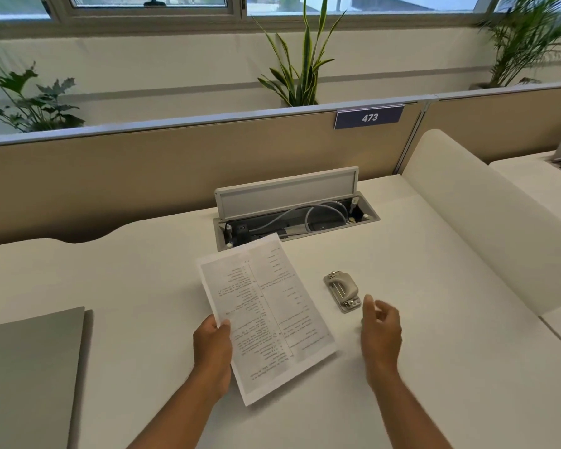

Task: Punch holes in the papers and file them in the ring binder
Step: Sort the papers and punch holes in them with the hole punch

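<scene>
The left hand [212, 343] pinches the printed white paper sheets [266, 317], while the loosely spread, empty right hand [380, 332] hovers just beside the small grey metal hole punch [342, 291], whose long axis runs away from the person.

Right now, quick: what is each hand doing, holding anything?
Left hand: closed on the printed paper, pinching its left edge.
Right hand: open, holding nothing, just short of the hole punch.

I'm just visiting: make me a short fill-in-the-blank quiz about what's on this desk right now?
1. The printed papers are held by the person's ____ hand.
2. The right hand is open and holds ____.
3. The metal hole punch sits on the desk to the ____ of the papers.
4. The sign on the partition reads ____.

Missing words: left; nothing; right; 473
</scene>
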